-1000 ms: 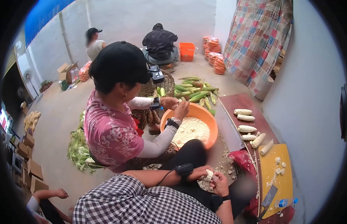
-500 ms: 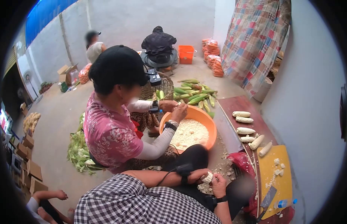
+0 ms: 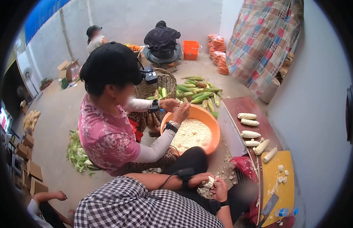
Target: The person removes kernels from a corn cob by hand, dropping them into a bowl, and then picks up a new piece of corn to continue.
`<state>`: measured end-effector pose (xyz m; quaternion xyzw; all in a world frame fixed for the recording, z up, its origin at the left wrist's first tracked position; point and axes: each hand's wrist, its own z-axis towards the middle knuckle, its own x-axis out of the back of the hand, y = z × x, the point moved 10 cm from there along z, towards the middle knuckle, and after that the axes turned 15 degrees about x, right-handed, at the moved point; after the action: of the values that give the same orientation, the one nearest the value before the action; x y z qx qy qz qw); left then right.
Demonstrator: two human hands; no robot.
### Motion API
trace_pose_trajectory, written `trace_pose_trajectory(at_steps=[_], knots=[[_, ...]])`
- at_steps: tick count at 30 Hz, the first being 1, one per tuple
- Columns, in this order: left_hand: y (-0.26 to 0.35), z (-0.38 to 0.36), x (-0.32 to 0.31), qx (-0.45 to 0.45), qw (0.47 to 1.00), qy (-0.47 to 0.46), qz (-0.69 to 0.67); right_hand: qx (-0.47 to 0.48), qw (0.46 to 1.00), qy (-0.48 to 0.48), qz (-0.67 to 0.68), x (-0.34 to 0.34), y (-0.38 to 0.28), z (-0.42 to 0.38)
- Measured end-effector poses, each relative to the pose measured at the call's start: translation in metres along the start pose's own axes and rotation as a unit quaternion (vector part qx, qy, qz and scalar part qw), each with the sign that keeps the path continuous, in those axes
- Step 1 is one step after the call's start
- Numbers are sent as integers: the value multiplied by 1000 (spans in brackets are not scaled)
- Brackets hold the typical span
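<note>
A short piece of white corn cob (image 3: 209, 182) is held between my two hands, low in the head view above my dark-trousered lap. My left hand (image 3: 198, 180) is closed round its left side. My right hand (image 3: 220, 189) is closed with its fingers pressed against the right end of the cob; the fingertips are partly hidden. Just beyond is an orange basin (image 3: 218, 133) holding loose pale kernels (image 3: 193, 133). A co-worker in a pink top (image 3: 108, 133) has both hands (image 3: 176, 108) above the basin, around a small piece that I cannot make out clearly.
To the right, several husked corn cobs (image 3: 250, 134) lie on a red board (image 3: 237, 106). A yellow cutting board (image 3: 288, 190) carries cob pieces and a cleaver (image 3: 269, 205), with a plastic bottle (image 3: 283, 212) alongside. Unhusked corn (image 3: 199, 91) and a wicker basket (image 3: 167, 83) are behind the basin.
The view has shifted slightly. My hands stay on the cob piece, with small finger movements. The co-worker's head and upper body have moved a little left.
</note>
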<state>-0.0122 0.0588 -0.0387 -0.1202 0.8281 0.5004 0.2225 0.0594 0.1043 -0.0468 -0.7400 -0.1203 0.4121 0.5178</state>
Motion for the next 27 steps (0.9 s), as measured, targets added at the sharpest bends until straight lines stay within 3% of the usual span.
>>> trace_pose_trajectory(at_steps=[6,14,20,27], knots=[[4,-6,11,-12,998,40,41,-12,999,25,37,-9,1,8],[10,-13,11,-24,992,59,109,-46,999,-18,-7,-1,18,12],[-15,11,29,-9,996,51,74,-66,998,-11,-15,3,18,13],[-3,4,25,-26,998,47,20,-67,997,-20,19,-7,11,12]])
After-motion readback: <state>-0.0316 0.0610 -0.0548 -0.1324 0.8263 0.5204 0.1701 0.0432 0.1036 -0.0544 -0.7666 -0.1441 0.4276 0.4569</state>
